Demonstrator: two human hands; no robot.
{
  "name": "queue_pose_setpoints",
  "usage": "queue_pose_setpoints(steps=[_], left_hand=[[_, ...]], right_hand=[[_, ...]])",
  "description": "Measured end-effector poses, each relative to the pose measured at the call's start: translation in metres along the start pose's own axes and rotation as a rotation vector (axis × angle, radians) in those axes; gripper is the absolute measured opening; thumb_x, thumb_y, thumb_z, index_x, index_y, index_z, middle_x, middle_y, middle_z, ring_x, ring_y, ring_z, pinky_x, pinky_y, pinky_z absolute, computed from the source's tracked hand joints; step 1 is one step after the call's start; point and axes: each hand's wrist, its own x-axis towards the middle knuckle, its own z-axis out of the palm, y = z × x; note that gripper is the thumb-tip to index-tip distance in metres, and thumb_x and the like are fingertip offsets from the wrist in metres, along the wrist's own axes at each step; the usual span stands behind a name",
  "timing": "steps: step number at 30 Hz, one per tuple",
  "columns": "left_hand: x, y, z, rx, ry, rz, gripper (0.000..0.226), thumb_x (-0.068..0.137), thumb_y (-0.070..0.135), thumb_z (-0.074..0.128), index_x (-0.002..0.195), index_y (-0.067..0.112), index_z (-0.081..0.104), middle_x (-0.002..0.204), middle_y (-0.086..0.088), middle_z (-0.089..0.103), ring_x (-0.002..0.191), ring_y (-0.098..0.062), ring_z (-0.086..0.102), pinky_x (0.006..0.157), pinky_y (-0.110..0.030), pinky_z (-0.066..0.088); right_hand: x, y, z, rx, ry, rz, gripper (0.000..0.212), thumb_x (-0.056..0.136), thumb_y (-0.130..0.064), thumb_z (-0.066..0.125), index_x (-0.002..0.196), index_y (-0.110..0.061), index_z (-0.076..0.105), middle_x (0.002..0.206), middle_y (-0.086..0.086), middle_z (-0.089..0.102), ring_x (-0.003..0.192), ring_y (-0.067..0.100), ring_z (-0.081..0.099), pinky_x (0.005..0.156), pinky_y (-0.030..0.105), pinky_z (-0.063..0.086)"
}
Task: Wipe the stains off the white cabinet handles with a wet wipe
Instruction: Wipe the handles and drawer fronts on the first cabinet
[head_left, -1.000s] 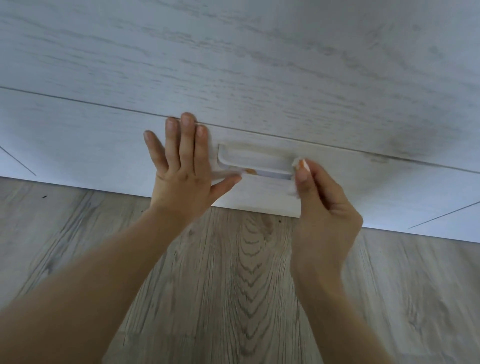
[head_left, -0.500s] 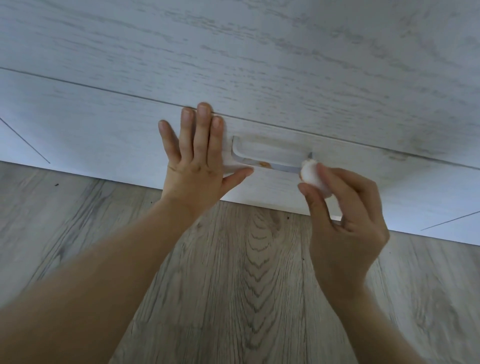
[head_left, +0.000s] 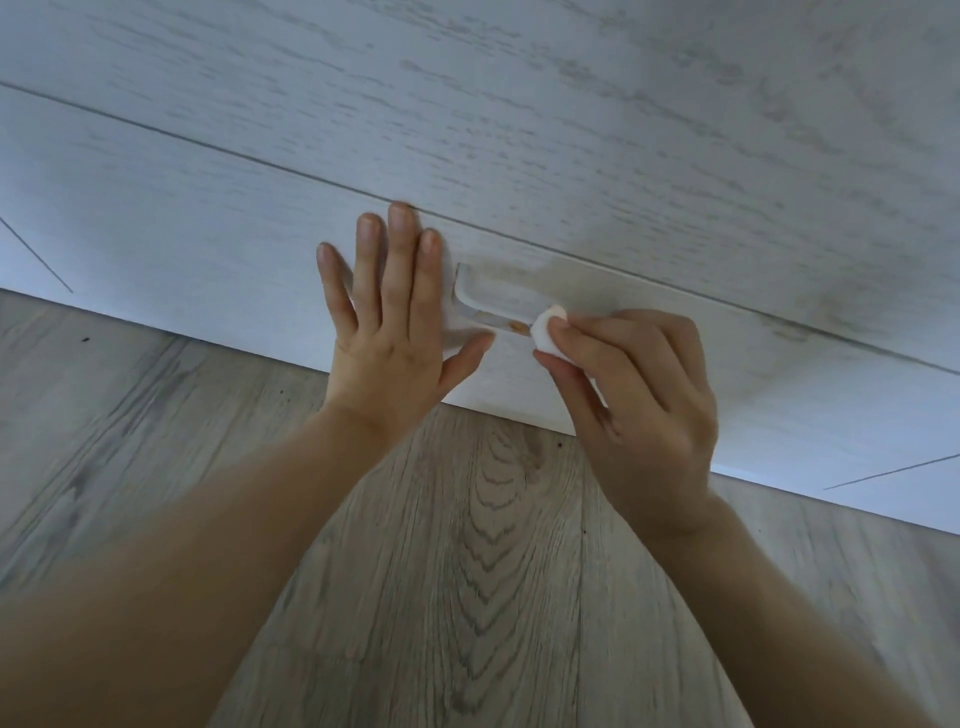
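A white cabinet handle (head_left: 493, 299) sits on the lowest drawer front, just under a seam. An orange-brown stain (head_left: 517, 326) shows on the handle's lower edge. My right hand (head_left: 639, 395) pinches a small folded white wet wipe (head_left: 548, 332) between thumb and fingers and holds it against the handle, just right of the stain. My left hand (head_left: 392, 332) lies flat on the drawer front beside the handle's left end, fingers straight and thumb spread out below the handle. The right part of the handle is hidden behind my right hand.
The white wood-grain cabinet front (head_left: 571, 130) fills the upper view, with seams between drawers. Grey wood-look floor (head_left: 493, 571) lies below, under both forearms. A faint yellowish smudge (head_left: 566, 267) marks the panel above the handle.
My right hand has slid the wipe leftward along the handle, from its right end to beside the stain. My left hand stays flat on the drawer front.
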Motion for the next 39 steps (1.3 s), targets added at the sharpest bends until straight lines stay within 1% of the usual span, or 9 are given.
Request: queue_pose_setpoints(steps=[3, 7, 10, 16, 18, 21, 31, 34, 39], left_hand=[[0.0, 0.007, 0.009, -0.018, 0.053, -0.031, 0.103, 0.09, 0.059, 0.042, 0.142, 0.007, -0.03, 0.15, -0.01, -0.035, 0.138, -0.022, -0.032, 0.114, -0.05, -0.009], [0.0, 0.019, 0.016, -0.108, 0.143, -0.135, 0.086, 0.088, 0.049, 0.044, 0.145, -0.003, 0.005, 0.137, -0.043, 0.025, 0.137, -0.045, -0.002, 0.115, -0.048, -0.007], [0.001, 0.022, 0.019, -0.126, 0.19, -0.176, 0.074, 0.088, 0.046, 0.046, 0.135, -0.006, 0.02, 0.13, -0.046, 0.036, 0.125, -0.049, 0.016, 0.115, -0.043, -0.008], [0.003, 0.028, 0.021, -0.18, 0.196, -0.242, 0.073, 0.091, 0.051, 0.035, 0.137, -0.003, 0.017, 0.139, -0.039, 0.022, 0.14, -0.042, -0.004, 0.113, -0.041, -0.013], [0.003, 0.026, 0.025, -0.171, 0.166, -0.255, 0.078, 0.092, 0.055, 0.024, 0.147, 0.007, -0.002, 0.154, -0.018, -0.008, 0.139, -0.019, -0.029, 0.112, -0.042, -0.015], [0.0, 0.023, 0.025, -0.153, 0.13, -0.219, 0.078, 0.092, 0.06, 0.014, 0.139, 0.023, -0.036, 0.141, 0.011, -0.047, 0.132, -0.011, -0.038, 0.111, -0.042, -0.017], [-0.002, 0.025, 0.027, -0.193, 0.145, -0.213, 0.078, 0.093, 0.061, 0.014, 0.139, 0.023, -0.036, 0.143, 0.011, -0.044, 0.134, -0.01, -0.034, 0.113, -0.045, -0.013], [-0.003, 0.026, 0.027, -0.205, 0.169, -0.215, 0.077, 0.094, 0.058, 0.017, 0.141, 0.021, -0.031, 0.155, -0.006, -0.019, 0.135, -0.011, -0.031, 0.113, -0.046, -0.01], [-0.002, 0.035, 0.029, -0.197, 0.18, -0.263, 0.074, 0.093, 0.058, 0.01, 0.14, 0.02, -0.034, 0.152, -0.002, -0.033, 0.136, -0.013, -0.032, 0.113, -0.047, -0.01]], right_hand=[[-0.001, 0.002, -0.003, -0.022, -0.007, 0.008, 0.009, 0.082, -0.01, 0.075, 0.085, -0.001, 0.074, 0.081, 0.008, 0.071, 0.073, 0.022, 0.06, 0.062, 0.038, 0.051], [0.002, 0.0, -0.004, 0.028, 0.003, 0.032, 0.01, 0.083, -0.011, 0.074, 0.083, -0.001, 0.073, 0.076, 0.009, 0.068, 0.074, 0.021, 0.054, 0.061, 0.039, 0.049], [0.004, -0.001, -0.008, 0.038, -0.023, 0.078, 0.011, 0.083, -0.017, 0.075, 0.085, -0.007, 0.074, 0.078, -0.003, 0.064, 0.077, 0.015, 0.053, 0.067, 0.035, 0.045], [0.006, -0.007, -0.007, -0.018, -0.006, 0.128, 0.012, 0.081, -0.025, 0.075, 0.091, -0.021, 0.07, 0.086, -0.018, 0.051, 0.081, 0.009, 0.054, 0.075, 0.037, 0.038], [0.003, -0.003, -0.01, -0.036, -0.025, 0.081, 0.017, 0.083, -0.027, 0.074, 0.096, -0.026, 0.063, 0.09, -0.018, 0.053, 0.084, 0.01, 0.055, 0.077, 0.039, 0.037], [0.0, 0.007, -0.017, -0.064, -0.091, -0.012, 0.014, 0.088, -0.026, 0.069, 0.101, -0.02, 0.065, 0.096, -0.015, 0.056, 0.089, 0.012, 0.057, 0.081, 0.037, 0.035], [0.011, -0.001, -0.009, -0.029, -0.085, 0.001, 0.014, 0.085, -0.025, 0.072, 0.095, -0.016, 0.068, 0.083, -0.012, 0.053, 0.079, 0.011, 0.052, 0.073, 0.038, 0.037], [0.011, -0.001, -0.01, -0.046, -0.059, 0.008, 0.013, 0.085, -0.024, 0.073, 0.089, -0.012, 0.071, 0.08, -0.01, 0.057, 0.078, 0.012, 0.053, 0.075, 0.037, 0.034], [0.008, 0.001, -0.014, -0.07, -0.084, 0.031, 0.016, 0.086, -0.026, 0.072, 0.086, -0.01, 0.072, 0.079, -0.004, 0.065, 0.078, 0.012, 0.055, 0.077, 0.039, 0.034]])
